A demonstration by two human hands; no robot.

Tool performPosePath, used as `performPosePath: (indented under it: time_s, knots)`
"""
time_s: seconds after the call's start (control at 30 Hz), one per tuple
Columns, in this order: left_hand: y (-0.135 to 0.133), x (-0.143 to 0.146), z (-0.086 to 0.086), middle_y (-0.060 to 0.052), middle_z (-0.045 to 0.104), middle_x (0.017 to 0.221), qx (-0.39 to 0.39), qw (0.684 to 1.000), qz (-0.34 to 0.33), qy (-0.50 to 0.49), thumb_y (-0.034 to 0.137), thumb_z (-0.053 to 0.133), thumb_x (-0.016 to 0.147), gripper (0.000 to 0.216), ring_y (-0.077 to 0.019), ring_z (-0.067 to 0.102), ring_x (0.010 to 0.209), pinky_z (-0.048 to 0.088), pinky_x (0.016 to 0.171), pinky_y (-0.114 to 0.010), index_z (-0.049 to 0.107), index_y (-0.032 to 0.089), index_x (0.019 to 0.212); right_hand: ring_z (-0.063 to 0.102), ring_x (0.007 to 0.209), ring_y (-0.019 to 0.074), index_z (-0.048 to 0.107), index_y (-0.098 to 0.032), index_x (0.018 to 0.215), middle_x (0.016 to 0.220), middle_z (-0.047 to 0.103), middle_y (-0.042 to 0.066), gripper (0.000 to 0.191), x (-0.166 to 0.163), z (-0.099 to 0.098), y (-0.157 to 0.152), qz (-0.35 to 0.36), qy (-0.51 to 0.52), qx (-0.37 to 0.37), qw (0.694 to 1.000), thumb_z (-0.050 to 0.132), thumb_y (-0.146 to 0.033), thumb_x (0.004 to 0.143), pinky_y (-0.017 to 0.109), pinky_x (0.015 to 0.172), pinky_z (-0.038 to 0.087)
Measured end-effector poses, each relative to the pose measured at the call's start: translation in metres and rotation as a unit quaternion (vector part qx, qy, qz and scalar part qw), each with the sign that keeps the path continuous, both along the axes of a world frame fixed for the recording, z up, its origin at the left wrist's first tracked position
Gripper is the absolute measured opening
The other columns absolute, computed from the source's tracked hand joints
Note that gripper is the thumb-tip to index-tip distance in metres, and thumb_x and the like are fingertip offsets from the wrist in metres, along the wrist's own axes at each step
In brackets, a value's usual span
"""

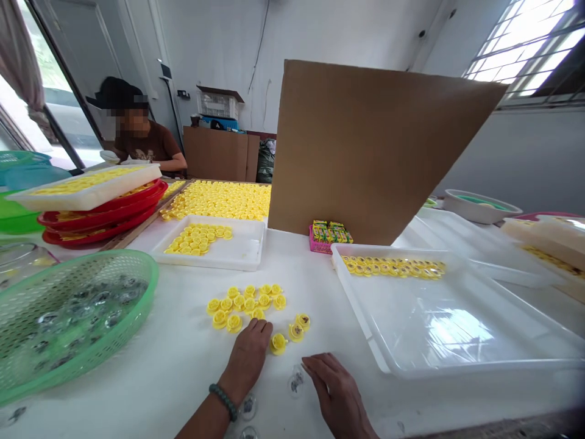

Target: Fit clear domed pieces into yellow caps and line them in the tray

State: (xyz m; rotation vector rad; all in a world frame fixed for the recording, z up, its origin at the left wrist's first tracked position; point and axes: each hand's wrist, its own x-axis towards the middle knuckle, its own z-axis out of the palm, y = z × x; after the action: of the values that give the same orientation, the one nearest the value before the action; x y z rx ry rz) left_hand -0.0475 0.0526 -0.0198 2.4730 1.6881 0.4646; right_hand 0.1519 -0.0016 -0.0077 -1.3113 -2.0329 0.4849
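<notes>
My left hand point(249, 350) reaches into a loose group of small yellow cup-shaped pieces point(234, 323). Its fingers are pressed together against one yellow piece point(258, 313), and the fingertips are partly hidden. To its right, my right hand point(336, 387) rests low over the white table with fingers stretched out to the left. Those fingertips come close to a clear plastic dome point(296, 381) with a dark print inside; contact is hard to make out. Between the hands and a little farther off lie a plain yellow piece point(278, 344) and two with dark centres point(296, 331). More clear domes point(248, 406) lie by my left wrist.
A green basket point(137, 259) of clear domes stands left. Behind are a white tray point(247, 251) of yellow pieces and stacked red trays point(103, 228). At right, a large white tray point(365, 317) holds rows of finished-looking pieces; a cardboard sheet point(365, 152) stands behind. A co-worker point(150, 143) sits far left.
</notes>
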Motion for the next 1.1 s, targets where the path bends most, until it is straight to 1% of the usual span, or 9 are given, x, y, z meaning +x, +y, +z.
performPosePath:
  time_s: [0.13, 0.27, 0.37, 0.43, 0.63, 0.77, 0.9, 0.97, 1.1]
  knots:
    - [-0.004, -0.002, -0.004, -0.006, 0.061, 0.088, 0.005, 0.999, 0.023, -0.023, -0.002, 0.037, 0.081, 0.032, -0.0215, 0.054, 0.086, 0.048, 0.076, -0.035, 0.059, 0.017, 0.093, 0.059, 0.080, 0.0180, 0.061, -0.021, 0.098, 0.086, 0.064, 0.006, 0.023, 0.006, -0.006, -0.002, 0.020, -0.015, 0.017, 1.000, 0.041, -0.014, 0.089, 0.028, 0.071, 0.048]
    - [-0.003, -0.015, -0.010, -0.005, 0.062, 0.087, 0.024, 0.987, 0.063, -0.143, 0.011, 0.037, 0.087, 0.023, -0.0190, 0.057, 0.083, 0.049, 0.076, -0.033, 0.059, 0.018, 0.090, 0.059, 0.079, 0.0171, 0.060, -0.021, 0.100, 0.086, 0.064, 0.005, 0.022, 0.019, -0.017, -0.009, 0.023, -0.020, 0.027, 0.999, 0.042, -0.013, 0.089, 0.026, 0.070, 0.049]
    - [0.008, -0.023, -0.005, -0.005, 0.063, 0.089, 0.046, 0.970, 0.120, -0.208, 0.018, 0.040, 0.086, 0.019, -0.0187, 0.059, 0.083, 0.049, 0.075, -0.032, 0.059, 0.018, 0.091, 0.059, 0.080, 0.0170, 0.060, -0.021, 0.099, 0.085, 0.063, 0.006, 0.023, 0.023, -0.021, -0.012, 0.007, -0.024, 0.025, 0.999, 0.041, -0.013, 0.089, 0.026, 0.071, 0.049]
    - [0.017, -0.025, 0.000, -0.004, 0.064, 0.088, 0.045, 0.968, 0.132, -0.208, 0.019, 0.041, 0.085, 0.019, -0.0188, 0.059, 0.081, 0.050, 0.074, -0.032, 0.059, 0.019, 0.090, 0.058, 0.080, 0.0174, 0.060, -0.021, 0.098, 0.085, 0.063, 0.006, 0.024, 0.023, -0.022, -0.012, 0.008, -0.030, 0.028, 0.999, 0.040, -0.012, 0.089, 0.027, 0.071, 0.048]
    - [0.030, -0.023, 0.004, -0.007, 0.067, 0.094, 0.060, 0.981, 0.109, -0.151, 0.016, 0.038, 0.084, 0.027, -0.0207, 0.061, 0.088, 0.050, 0.081, -0.037, 0.062, 0.017, 0.098, 0.057, 0.079, 0.0183, 0.062, -0.020, 0.098, 0.085, 0.063, 0.006, 0.025, 0.019, -0.017, -0.016, 0.003, -0.023, 0.016, 1.000, 0.040, -0.012, 0.089, 0.029, 0.070, 0.049]
    - [0.011, -0.018, 0.005, -0.008, 0.066, 0.099, 0.115, 0.978, 0.063, -0.164, 0.021, 0.038, 0.088, 0.028, -0.0218, 0.059, 0.094, 0.048, 0.088, -0.040, 0.061, 0.016, 0.103, 0.056, 0.091, 0.0199, 0.061, -0.021, 0.107, 0.097, 0.062, 0.008, 0.027, 0.018, -0.002, -0.020, 0.015, 0.001, -0.048, 0.999, 0.043, -0.013, 0.088, 0.031, 0.079, 0.048]
    - [-0.012, -0.007, 0.012, -0.007, 0.063, 0.103, 0.071, 0.981, -0.040, -0.179, 0.018, 0.042, 0.087, 0.026, -0.0196, 0.057, 0.097, 0.050, 0.087, -0.035, 0.060, 0.019, 0.105, 0.051, 0.101, 0.0206, 0.053, -0.024, 0.120, 0.113, 0.055, 0.008, 0.045, 0.013, 0.011, -0.014, 0.083, -0.046, -0.078, 0.992, 0.040, -0.004, 0.082, 0.033, 0.085, 0.046]
    - [-0.018, -0.003, 0.012, -0.007, 0.062, 0.106, 0.054, 0.979, -0.064, -0.187, 0.015, 0.042, 0.085, 0.028, -0.0191, 0.056, 0.099, 0.050, 0.087, -0.034, 0.060, 0.019, 0.106, 0.051, 0.098, 0.0203, 0.057, -0.024, 0.113, 0.109, 0.056, 0.008, 0.044, 0.009, 0.012, -0.009, 0.097, -0.092, -0.069, 0.989, 0.039, 0.000, 0.080, 0.032, 0.082, 0.045]
    - [-0.021, 0.000, 0.006, -0.007, 0.063, 0.103, 0.032, 0.974, -0.063, -0.216, 0.013, 0.040, 0.085, 0.029, -0.0184, 0.057, 0.097, 0.050, 0.086, -0.033, 0.060, 0.019, 0.104, 0.053, 0.085, 0.0186, 0.062, -0.020, 0.087, 0.090, 0.058, 0.005, 0.028, 0.003, 0.005, -0.003, 0.077, -0.136, -0.055, 0.986, 0.041, -0.001, 0.082, 0.028, 0.073, 0.044]
